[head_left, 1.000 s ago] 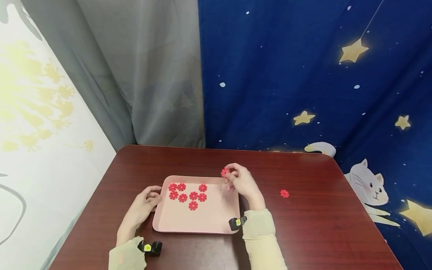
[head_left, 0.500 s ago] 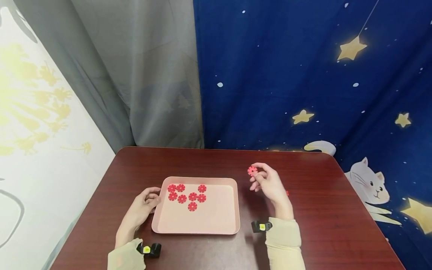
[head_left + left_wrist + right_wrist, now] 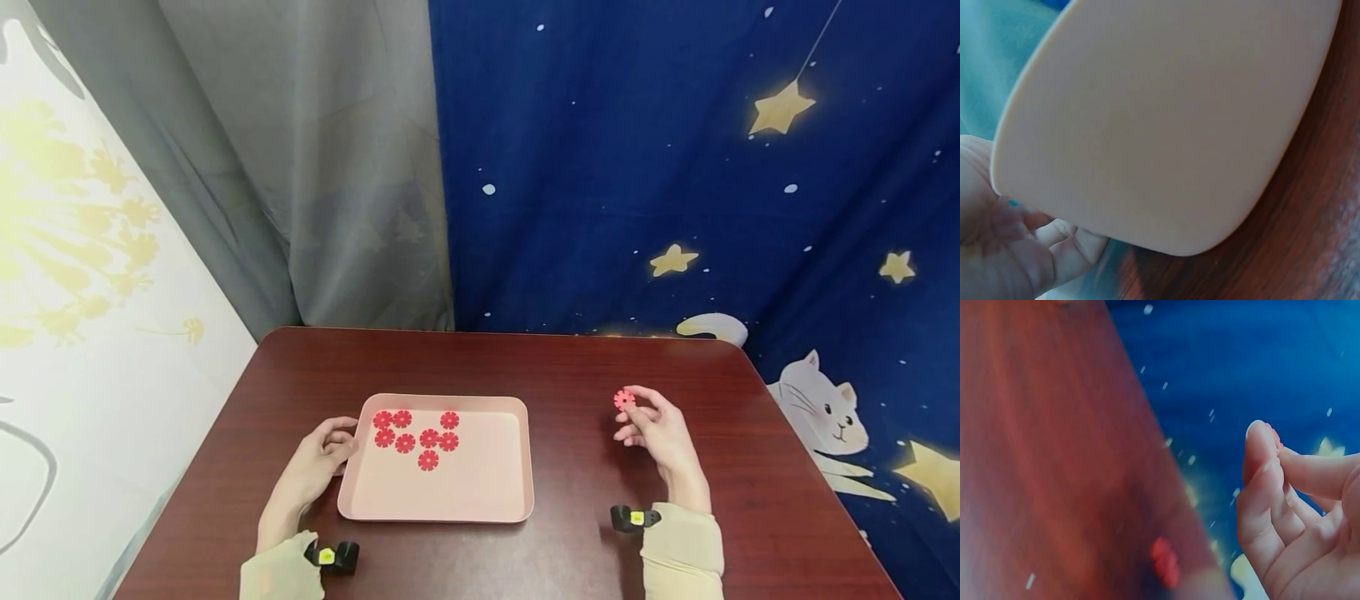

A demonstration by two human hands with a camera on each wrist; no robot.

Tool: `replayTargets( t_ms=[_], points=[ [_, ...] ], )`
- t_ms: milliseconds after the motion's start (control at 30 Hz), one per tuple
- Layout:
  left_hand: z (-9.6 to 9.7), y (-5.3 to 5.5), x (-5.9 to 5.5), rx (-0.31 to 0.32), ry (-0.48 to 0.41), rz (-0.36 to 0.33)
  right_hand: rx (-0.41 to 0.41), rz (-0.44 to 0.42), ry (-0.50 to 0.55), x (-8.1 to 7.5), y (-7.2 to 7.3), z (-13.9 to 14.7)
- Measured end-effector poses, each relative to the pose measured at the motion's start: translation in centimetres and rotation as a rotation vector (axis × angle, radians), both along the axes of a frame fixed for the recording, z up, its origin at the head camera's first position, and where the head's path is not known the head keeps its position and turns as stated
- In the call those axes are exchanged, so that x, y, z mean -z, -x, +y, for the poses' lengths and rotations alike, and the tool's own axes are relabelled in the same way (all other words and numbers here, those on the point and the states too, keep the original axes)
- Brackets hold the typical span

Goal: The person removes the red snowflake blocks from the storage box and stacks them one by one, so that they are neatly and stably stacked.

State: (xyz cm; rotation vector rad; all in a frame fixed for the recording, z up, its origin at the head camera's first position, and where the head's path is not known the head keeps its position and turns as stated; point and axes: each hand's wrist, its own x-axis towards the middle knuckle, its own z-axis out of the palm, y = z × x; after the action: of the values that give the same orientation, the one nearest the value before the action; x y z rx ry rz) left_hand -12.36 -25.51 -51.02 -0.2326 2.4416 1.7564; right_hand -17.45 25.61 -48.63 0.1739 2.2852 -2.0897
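Observation:
My right hand [image 3: 654,437] pinches a red snowflake building disc [image 3: 624,401] between thumb and fingers above the table's right side. Only a sliver of that disc [image 3: 1275,434] shows in the right wrist view. Another red snowflake disc [image 3: 1166,562] lies on the table below; in the head view the right hand hides it. My left hand [image 3: 315,460] rests with loosely bent fingers against the left side of the pink tray [image 3: 480,492]. In the left wrist view, the tray's pale wall [image 3: 1160,125] covers part of that hand. Several red snowflake discs [image 3: 428,437] lie flat in the tray's back left part.
The dark red wooden table [image 3: 570,558] ends at a rounded back edge. Behind it hang a grey curtain [image 3: 360,167] and a blue star-printed curtain [image 3: 585,150]. Both wrists wear black straps with small cameras.
My right hand has moved from over the tray's back right corner out to the right, carrying the pinched disc, and now covers the loose disc in the head view. The left hand stays at the tray.

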Motion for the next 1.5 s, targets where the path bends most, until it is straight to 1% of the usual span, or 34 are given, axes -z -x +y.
replayTargets(
  t_ms=[100,233,367,533,767,1000,1300,1500],
  points=[
    [0.0,0.0,0.1,0.001,-0.001,0.001,0.044,-0.058,0.001,1.3,-0.3,1.0],
    [0.1,0.0,0.2,0.002,-0.002,0.004,0.095,-0.126,0.001,2.5,-0.6,1.9],
    [0.1,0.1,0.2,-0.007,-0.003,0.000,0.126,-0.161,0.010,3.4,-0.8,2.2],
    [0.0,0.1,0.2,-0.003,0.009,0.003,0.135,-0.186,0.022,4.0,-0.7,2.2],
    [-0.3,0.0,0.1,-0.003,0.032,0.010,0.150,-0.193,0.054,4.4,-0.5,1.9],
    [-0.1,0.2,0.1,0.009,0.028,0.016,0.166,-0.211,0.046,4.4,-0.5,2.1],
    [-0.1,0.1,0.0,0.010,0.030,0.008,0.130,-0.240,0.061,4.2,-0.4,2.4],
    [-0.1,0.2,0.0,0.012,0.022,0.008,0.117,-0.232,0.065,4.1,-0.3,2.5]
  ],
)
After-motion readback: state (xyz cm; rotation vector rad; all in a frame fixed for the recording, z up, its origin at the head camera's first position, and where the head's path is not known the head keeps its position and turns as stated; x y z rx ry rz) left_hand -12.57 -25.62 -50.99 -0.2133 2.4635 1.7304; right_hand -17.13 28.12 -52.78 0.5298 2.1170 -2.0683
